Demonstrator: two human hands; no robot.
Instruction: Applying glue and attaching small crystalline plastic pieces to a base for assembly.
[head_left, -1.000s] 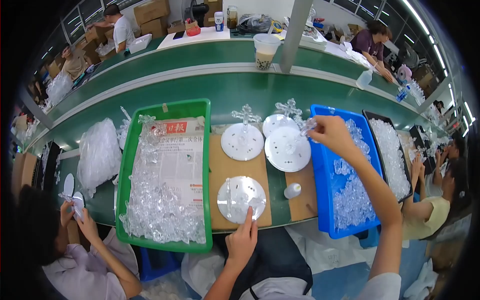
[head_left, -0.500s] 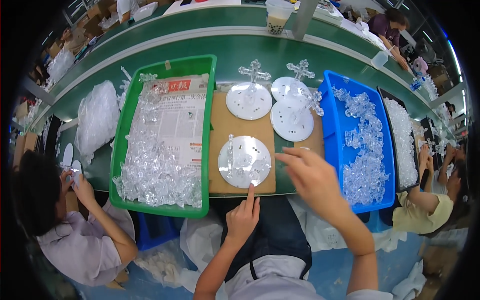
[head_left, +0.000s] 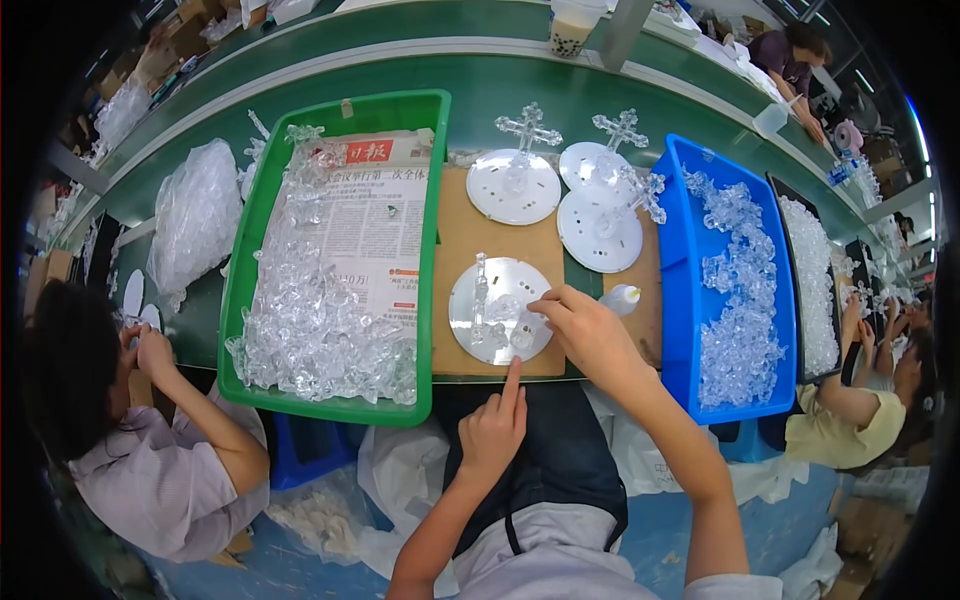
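Note:
A round white disc (head_left: 515, 274) with small dark slots lies on the brown board in front of me. A clear plastic stick (head_left: 480, 300) and some small clear pieces (head_left: 522, 338) rest on it. The outstretched index finger of my left hand (head_left: 492, 425) touches the disc's near edge; its other fingers curl in, holding nothing. Over the disc's right side, my right hand (head_left: 590, 335) is closed in a pinch, and what lies between the fingertips is too small to make out. Next to it is a small white bottle (head_left: 620, 299) with a yellowish tip.
Behind stand white discs (head_left: 512, 200) with clear crosses (head_left: 528, 127). A green tray (head_left: 432, 250) with clear parts and newspaper is left; a blue bin (head_left: 673, 290) of clear parts is right, beside a black tray (head_left: 808, 270). Co-workers sit either side. A drink cup (head_left: 574, 28) stands behind.
My right hand has moved left onto the disc, its fingers closing from spread to a pinch. The small bottle it hid now shows. My left fingertip stays at the disc's near edge.

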